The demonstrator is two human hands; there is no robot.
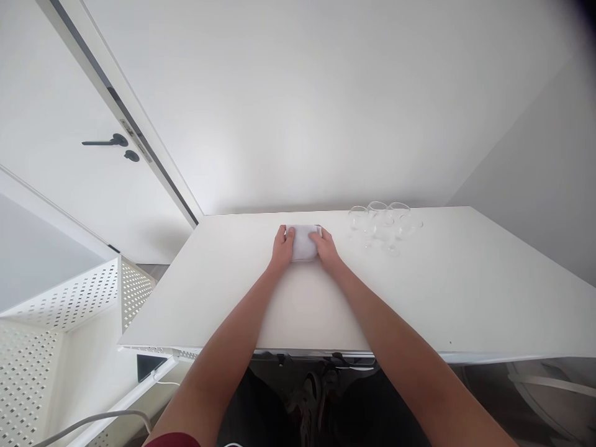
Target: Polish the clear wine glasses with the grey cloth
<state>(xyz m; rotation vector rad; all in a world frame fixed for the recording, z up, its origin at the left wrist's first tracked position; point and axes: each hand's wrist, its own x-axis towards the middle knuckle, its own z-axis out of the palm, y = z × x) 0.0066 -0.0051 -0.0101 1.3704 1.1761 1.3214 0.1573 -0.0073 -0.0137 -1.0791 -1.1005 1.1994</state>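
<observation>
A pale grey, roughly square bundle that looks like a folded cloth (305, 243) is held over the back middle of the white table (223, 279). My left hand (282, 244) grips its left edge, the thumb lying on top. On the opposite side my right hand (326, 246) is closed round the right edge, its thumb also on the upper face. The fingers beneath are hidden, and I cannot tell whether the cloth touches the table. To the right of my right hand stand several clear stemmed glasses (382, 226), grouped closely near the wall.
A white wall (298, 112) rises behind the table. At the left is a white door with a black handle (106, 141). White perforated panels (88, 292) and a grey cable (107, 415) are at the lower left. Shoes (311, 391) show below the table's front edge.
</observation>
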